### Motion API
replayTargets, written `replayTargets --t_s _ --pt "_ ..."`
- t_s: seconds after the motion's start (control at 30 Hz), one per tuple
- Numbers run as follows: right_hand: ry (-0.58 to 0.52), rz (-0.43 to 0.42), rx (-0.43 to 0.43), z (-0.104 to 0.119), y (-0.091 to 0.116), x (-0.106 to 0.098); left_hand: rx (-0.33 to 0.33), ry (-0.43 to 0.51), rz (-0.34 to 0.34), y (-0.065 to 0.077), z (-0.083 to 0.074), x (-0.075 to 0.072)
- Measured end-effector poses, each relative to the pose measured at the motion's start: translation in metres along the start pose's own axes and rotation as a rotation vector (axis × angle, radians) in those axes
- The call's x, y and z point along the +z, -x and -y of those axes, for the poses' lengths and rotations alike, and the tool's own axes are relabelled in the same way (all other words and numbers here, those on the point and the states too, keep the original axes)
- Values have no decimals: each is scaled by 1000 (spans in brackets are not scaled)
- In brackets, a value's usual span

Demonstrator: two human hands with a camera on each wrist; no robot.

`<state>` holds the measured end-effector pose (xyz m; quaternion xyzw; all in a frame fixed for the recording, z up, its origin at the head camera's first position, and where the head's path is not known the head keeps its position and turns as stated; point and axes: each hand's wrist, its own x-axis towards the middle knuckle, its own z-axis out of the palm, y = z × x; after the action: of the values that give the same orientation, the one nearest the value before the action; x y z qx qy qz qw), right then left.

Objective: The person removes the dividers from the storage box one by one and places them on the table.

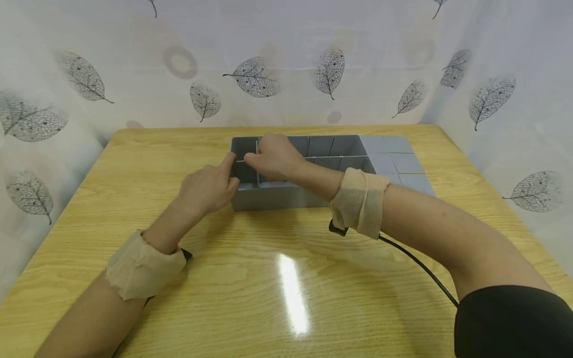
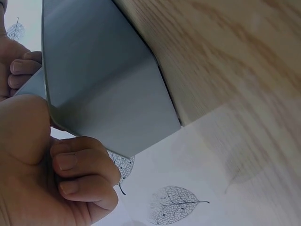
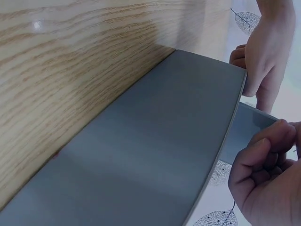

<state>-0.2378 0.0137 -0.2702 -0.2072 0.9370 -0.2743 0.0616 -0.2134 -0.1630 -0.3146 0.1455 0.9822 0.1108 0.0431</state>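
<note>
A long grey compartment box [image 1: 277,199] stands toward the back of the table, split by thin grey dividers. My right hand [image 1: 277,156] reaches over its left part and pinches a cross divider [image 1: 257,179] there, thumb on the left side and curled fingers on the right. At the box's left end is my left hand [image 1: 208,186], gripping the rim by the front corner. Its index finger lies along the left rim and its thumb sits at the corner. In the left wrist view the other fingers [image 2: 87,162] curl outside the wall.
Several flat light-grey square panels [image 1: 405,161] lie against the box's right side. The wooden table [image 1: 215,298] has a leaf-patterned curtain [image 1: 295,30] behind and at both sides. A black cable [image 1: 421,263] runs from the right wrist wrap [image 1: 360,201].
</note>
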Motion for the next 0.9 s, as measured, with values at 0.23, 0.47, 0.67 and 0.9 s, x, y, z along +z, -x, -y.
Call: replayTargets --t_s 0.23,0.47,0.67,0.9 --pt "-22 23 -23 -5 4 -2 5 -27 -14 0 -1 0" --pt "-37 97 -28 2 3 -8 -3 -34 6 1 0 1" --pt "5 54 -36 4 5 -11 -6 -32 24 0 0 3" --pt "25 -62 -84 9 7 -24 -12 -52 -19 1 1 3"
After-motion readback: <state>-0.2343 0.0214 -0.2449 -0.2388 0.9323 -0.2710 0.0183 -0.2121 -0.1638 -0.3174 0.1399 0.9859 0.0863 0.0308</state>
